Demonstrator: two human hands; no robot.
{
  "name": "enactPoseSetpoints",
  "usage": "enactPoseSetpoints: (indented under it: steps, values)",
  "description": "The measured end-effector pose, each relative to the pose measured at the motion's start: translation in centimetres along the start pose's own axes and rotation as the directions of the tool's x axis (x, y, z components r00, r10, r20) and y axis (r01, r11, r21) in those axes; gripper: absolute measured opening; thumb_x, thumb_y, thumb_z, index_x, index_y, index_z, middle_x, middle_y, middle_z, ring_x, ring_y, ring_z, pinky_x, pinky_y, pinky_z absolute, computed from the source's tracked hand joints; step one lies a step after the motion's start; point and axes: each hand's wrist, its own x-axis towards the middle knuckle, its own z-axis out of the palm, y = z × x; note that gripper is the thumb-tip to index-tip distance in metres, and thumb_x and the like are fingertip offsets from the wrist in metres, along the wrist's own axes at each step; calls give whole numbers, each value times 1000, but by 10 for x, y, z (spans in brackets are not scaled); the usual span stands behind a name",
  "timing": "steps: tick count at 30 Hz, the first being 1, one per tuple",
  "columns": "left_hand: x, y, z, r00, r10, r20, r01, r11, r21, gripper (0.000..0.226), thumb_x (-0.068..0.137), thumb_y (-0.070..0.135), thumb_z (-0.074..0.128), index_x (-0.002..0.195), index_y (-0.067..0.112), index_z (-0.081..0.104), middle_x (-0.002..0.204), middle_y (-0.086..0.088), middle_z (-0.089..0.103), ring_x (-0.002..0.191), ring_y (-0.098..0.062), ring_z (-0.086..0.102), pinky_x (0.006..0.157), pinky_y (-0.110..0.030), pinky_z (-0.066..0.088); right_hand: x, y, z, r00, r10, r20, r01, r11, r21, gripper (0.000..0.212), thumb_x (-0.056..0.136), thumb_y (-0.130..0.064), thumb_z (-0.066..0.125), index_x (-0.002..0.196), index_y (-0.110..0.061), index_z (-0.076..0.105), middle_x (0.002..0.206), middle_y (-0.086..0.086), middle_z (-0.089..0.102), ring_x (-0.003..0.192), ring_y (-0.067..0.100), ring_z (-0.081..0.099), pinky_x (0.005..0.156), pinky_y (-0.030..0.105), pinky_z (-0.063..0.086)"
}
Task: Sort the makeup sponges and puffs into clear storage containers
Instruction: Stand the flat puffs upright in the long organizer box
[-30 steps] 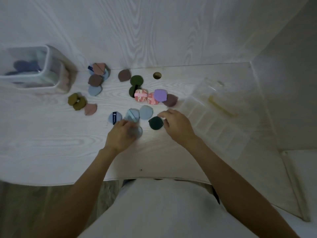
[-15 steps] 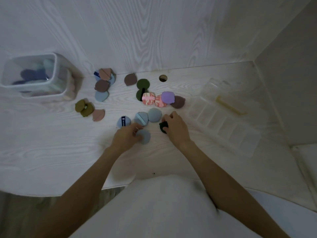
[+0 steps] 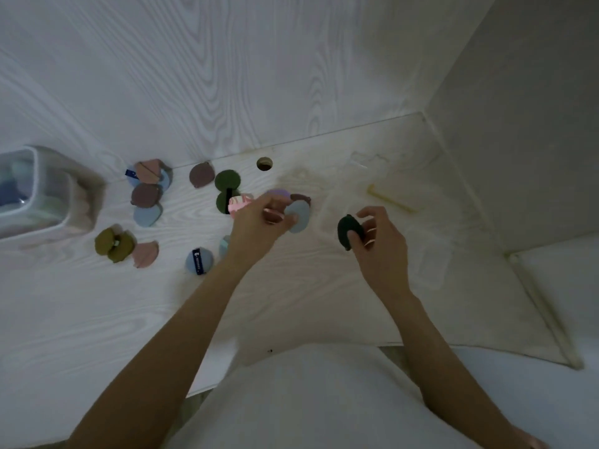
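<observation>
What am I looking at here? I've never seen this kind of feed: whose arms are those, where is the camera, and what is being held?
No machine here: a person works bare-handed, filmed by one camera worn on the head, looking down. The left hand pinches a grey-blue puff; the right hand grips a dark green sponge. More puffs lie loose on the white table, among them a blue puff with a strap and an olive pair. A clear tub stands far left; a clear divided tray lies at right.

Loose puffs [image 3: 146, 196] crowd the desk [image 3: 81, 312] beyond its bare near half
</observation>
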Motion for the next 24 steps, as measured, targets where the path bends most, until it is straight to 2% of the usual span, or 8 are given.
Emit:
enactPoseSetpoints:
  steps: [3,5,7,10,13,19,22,24]
  values:
    - [19,15,32,997,22,70,-24,999,33,23,76,14,74,94,17,61,80,3,60,66,1,56,62,-7,43,9,13,-13,997,70,-43,-70,998,0,22,85,-10,63,105,-15,55,89,4,65,72,16,61,68,34,53]
    - [27,18,44,991,23,132,-21,1000,-12,23,76,14,74,94,17,60,77,0,61,69,-16,62,65,-24,51,11,16,-17,995,92,-46,-92,996,11,19,85,-9,62,103,-14,58,92,6,66,74,17,61,68,32,53]
    - [33,21,54,985,40,168,-32,998,-47,21,75,12,75,91,18,61,74,2,61,65,-18,62,64,-35,55,15,19,-20,993,109,-49,-109,994,10,18,85,-8,60,103,-14,61,92,7,66,74,16,60,67,26,50]
    - [35,27,61,987,61,148,-57,998,-29,12,78,16,73,86,19,64,74,10,62,57,-4,58,64,-30,55,17,20,-20,992,121,-49,-119,992,27,19,85,-6,59,102,-13,63,92,7,66,75,17,61,67,24,49]
    - [39,38,62,986,140,94,-149,983,104,7,80,21,71,84,18,66,78,7,66,63,-6,62,63,-20,50,19,25,-19,991,123,-50,-121,992,37,19,86,-7,59,103,-14,63,93,6,66,75,15,62,65,17,49]
    - [49,15,66,967,137,215,-202,925,320,14,80,13,67,91,11,60,86,-1,59,67,-14,54,69,-32,49,21,30,-21,985,155,-78,-150,987,67,21,86,-9,61,106,-14,62,94,2,66,74,9,59,63,8,45]
    - [47,4,73,950,192,244,-277,881,384,17,80,9,65,95,11,56,91,-2,49,63,-15,50,63,-34,47,20,30,-19,980,183,-82,-174,978,113,24,85,-9,64,107,-14,58,84,-5,62,68,2,58,60,4,44]
    - [47,2,79,937,236,258,-328,847,417,18,80,4,63,96,10,56,96,-8,48,62,-19,51,56,-31,43,20,28,-17,981,177,-82,-164,976,145,22,84,-10,66,103,-16,57,80,-8,59,67,3,59,61,8,47]
